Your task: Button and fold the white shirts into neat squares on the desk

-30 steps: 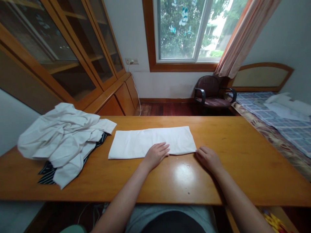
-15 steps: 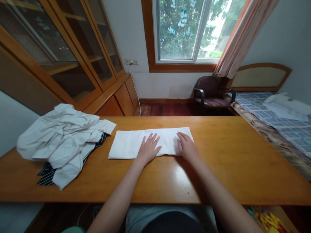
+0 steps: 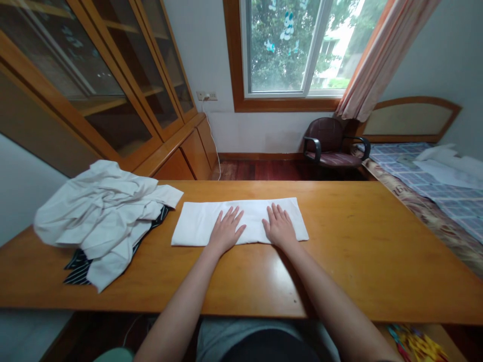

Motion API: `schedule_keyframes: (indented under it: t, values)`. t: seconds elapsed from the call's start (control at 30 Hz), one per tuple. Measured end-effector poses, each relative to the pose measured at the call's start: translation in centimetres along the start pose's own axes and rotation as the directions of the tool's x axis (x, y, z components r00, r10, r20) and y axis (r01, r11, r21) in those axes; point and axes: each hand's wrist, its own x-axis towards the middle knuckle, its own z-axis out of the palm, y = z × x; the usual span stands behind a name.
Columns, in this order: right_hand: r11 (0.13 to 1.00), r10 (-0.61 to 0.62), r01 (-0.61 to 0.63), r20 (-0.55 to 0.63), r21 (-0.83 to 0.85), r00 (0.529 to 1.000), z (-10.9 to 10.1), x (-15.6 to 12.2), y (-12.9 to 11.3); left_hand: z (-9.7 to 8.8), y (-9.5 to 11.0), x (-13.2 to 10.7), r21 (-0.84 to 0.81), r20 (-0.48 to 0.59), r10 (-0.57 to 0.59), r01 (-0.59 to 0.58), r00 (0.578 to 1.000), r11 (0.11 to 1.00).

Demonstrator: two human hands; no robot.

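A white cloth [image 3: 196,223], folded into a long flat strip, lies crosswise on the wooden table [image 3: 362,241] in front of me. My left hand [image 3: 225,231] rests flat on it, a little left of its middle, with fingers spread. On its right half lies my right hand [image 3: 279,226], palm down, fingers stretched toward the far edge. Neither hand grips the cloth. What kind of item the folded cloth is does not show.
A crumpled heap of white cloth [image 3: 109,201] sits at the table's left, over a black striped cloth [image 3: 79,274]. Behind the table are a glass-fronted cabinet [image 3: 124,90] and a dark armchair [image 3: 328,146]. A bed [image 3: 433,176] stands at the right.
My right hand has moved left from the cloth's right end and now lies flatter, its fingers straighter. The right end shows more fully. My left hand stays nearly in place.
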Motion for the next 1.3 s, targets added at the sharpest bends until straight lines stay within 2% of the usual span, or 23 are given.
schedule_keyframes:
  t: [0.23, 0.4, 0.53, 0.67, 0.77, 0.87, 0.93, 1.03, 1.1, 1.17, 1.3]
  values:
    - [0.991, 0.129, -0.130, -0.011, -0.038, 0.992, -0.7, -0.9, 5.9, -0.4, -4.1, 0.1, 0.009, 0.094, -0.188, 0.188, 0.978, 0.982]
    - [0.986, 0.160, -0.160, 0.004, -0.046, 0.987, -0.8, -1.3, 7.8, -0.8, -6.4, 0.0, 0.011, 0.110, -0.271, 0.271, 0.956, 0.962]
    - [0.983, 0.176, -0.174, 0.026, -0.061, 0.984, -1.3, -1.4, 7.5, -0.7, -6.5, -0.1, 0.018, 0.117, -0.285, 0.285, 0.951, 0.958]
    - [0.983, 0.172, -0.172, -0.008, -0.065, 0.985, -2.5, -0.9, 6.2, -0.5, -5.4, -0.3, 0.011, 0.103, -0.263, 0.264, 0.959, 0.965]
    - [0.997, 0.072, -0.073, -0.062, -0.029, 0.996, -3.2, -0.2, 3.8, -0.3, -3.6, -0.2, -0.011, 0.092, -0.228, 0.230, 0.969, 0.973]
    - [0.994, -0.102, 0.103, -0.029, 0.037, 0.994, -3.1, 0.3, 0.4, 0.0, -1.3, 0.1, -0.033, 0.073, -0.184, 0.186, 0.980, 0.982]
    - [0.972, -0.219, 0.218, -0.001, 0.085, 0.976, -2.5, 0.5, -1.8, 0.1, 0.1, 0.4, -0.046, 0.047, -0.155, 0.158, 0.987, 0.986]
    - [0.961, -0.252, 0.247, 0.022, 0.126, 0.968, -1.4, 0.6, -3.5, 0.2, 0.7, 0.6, -0.060, 0.028, -0.125, 0.127, 0.992, 0.990]
    - [0.963, -0.245, 0.240, 0.020, 0.126, 0.969, -1.0, 0.6, -3.4, 0.2, 0.1, 0.6, -0.061, 0.045, -0.126, 0.129, 0.991, 0.990]
    - [0.970, -0.219, 0.217, 0.016, 0.107, 0.975, -0.8, 0.6, -2.2, 0.2, -1.1, 0.6, -0.051, 0.060, -0.147, 0.150, 0.987, 0.987]
    - [0.998, -0.060, 0.060, 0.014, 0.020, 0.998, -1.0, 0.5, 2.2, 0.2, -3.6, 0.4, -0.016, 0.060, -0.198, 0.199, 0.978, 0.980]
